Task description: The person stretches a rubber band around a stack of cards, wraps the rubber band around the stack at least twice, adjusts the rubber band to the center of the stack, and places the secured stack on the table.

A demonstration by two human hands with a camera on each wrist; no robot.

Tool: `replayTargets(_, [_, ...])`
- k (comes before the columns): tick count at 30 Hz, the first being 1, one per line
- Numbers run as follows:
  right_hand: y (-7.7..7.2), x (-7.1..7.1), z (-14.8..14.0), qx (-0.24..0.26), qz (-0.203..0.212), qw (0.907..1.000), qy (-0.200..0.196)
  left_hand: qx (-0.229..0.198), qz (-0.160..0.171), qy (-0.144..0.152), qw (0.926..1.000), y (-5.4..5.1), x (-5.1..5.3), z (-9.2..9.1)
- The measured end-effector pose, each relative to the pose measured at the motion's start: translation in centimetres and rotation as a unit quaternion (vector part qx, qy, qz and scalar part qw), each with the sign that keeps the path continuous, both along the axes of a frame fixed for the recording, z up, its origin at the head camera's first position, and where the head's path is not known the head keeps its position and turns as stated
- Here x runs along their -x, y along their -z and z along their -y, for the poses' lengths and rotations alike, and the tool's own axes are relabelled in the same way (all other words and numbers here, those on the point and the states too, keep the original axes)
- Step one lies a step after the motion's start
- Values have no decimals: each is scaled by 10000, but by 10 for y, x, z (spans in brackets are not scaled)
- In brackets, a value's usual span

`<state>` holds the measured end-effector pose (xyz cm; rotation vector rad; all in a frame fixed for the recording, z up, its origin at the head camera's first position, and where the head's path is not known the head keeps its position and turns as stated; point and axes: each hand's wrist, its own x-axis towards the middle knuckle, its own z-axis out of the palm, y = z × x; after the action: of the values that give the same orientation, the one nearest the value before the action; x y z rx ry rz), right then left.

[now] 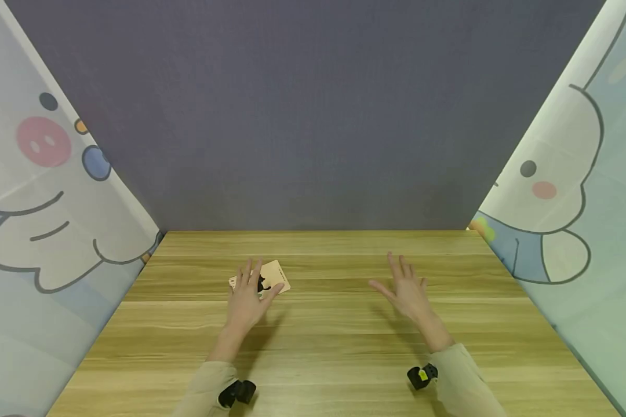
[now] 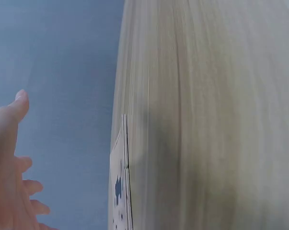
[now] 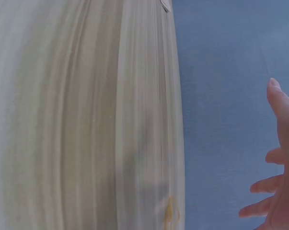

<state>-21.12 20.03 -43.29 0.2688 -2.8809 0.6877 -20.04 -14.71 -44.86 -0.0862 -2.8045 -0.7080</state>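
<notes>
Our left hand (image 1: 245,306) hovers above a flat, cream-coloured, layered rectangle (image 1: 276,275) with a black cat-like figure on it — fingers extended, thumb spread wide. Our right hand (image 1: 411,298) hangs well apart from it, fingers and thumb wide. The rectangle lies left of centre on a yellowish wood-grain table (image 1: 334,347), towards the far edge. Beyond stands a dark grey-blue wall (image 1: 313,116) — cartoon-printed pale sheets (image 1: 558,145) flank it.
</notes>
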Motion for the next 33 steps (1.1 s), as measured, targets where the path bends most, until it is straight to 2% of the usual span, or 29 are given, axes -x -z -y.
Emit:
replayTargets(8, [7, 2, -9, 607, -494, 9969, -53, -873, -546, -134, 9946, 7, -6, 10])
replayTargets(14, [11, 6, -16, 1146, -495, 9922, 29, -1694, -274, -312, 9847, 9, -9, 16])
replayTargets(18, [12, 9, -20, 1523, -333, 9876, 181, -2174, -231, -476, 9746, 12, -11, 20])
replayTargets(25, [16, 13, -27, 2265, -133, 9733, 349, -2725, -777, -791, 9557, 24, -8, 28])
replayTargets(28, [18, 16, -32, 2578, 175, 9648, 492, -3043, -676, -968, 9452, 26, -7, 31])
replayTargets(33, [17, 21, -39, 2982, 652, 9485, 846, -3451, -337, -1428, 9270, 28, -3, 37])
